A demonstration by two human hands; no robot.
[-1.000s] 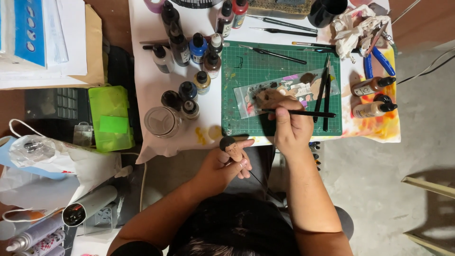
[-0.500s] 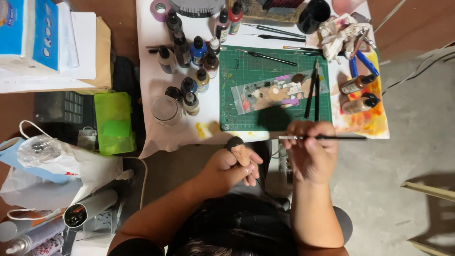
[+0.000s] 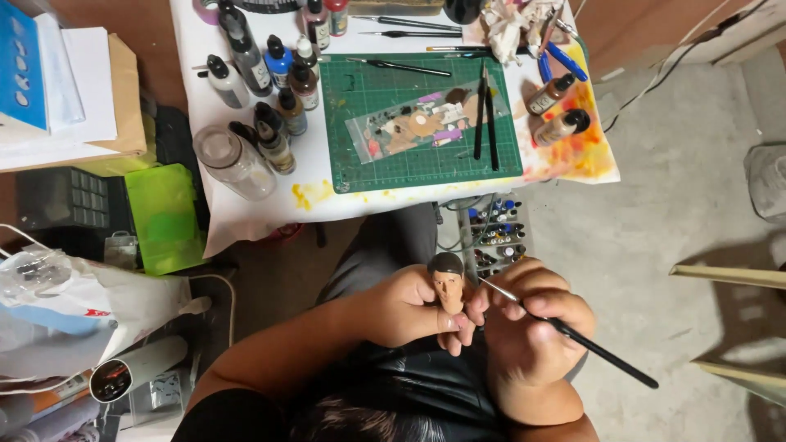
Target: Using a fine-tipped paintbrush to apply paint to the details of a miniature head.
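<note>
Figurine head [image 3: 447, 282], one, clenched in left hand [image 3: 409, 307] fingers; right hand [image 3: 536, 327] fingers grip one brush [image 3: 573, 336].

Blue-and-white box [image 3: 20, 69] far left, labelled paint bottles [image 3: 278, 61], possibly plastic bag [image 3: 57, 290]

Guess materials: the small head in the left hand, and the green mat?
Small head: looks like cast resin or plastic, matte painted skin, dark hair; which one is unclear. Green mat: likely a rubbery vinyl cutting mat, flat matte surface with a pale printed grid.

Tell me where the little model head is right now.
In the head view, low centre: the model head sits in the left hand, beside the brush tip, below the table.
</note>
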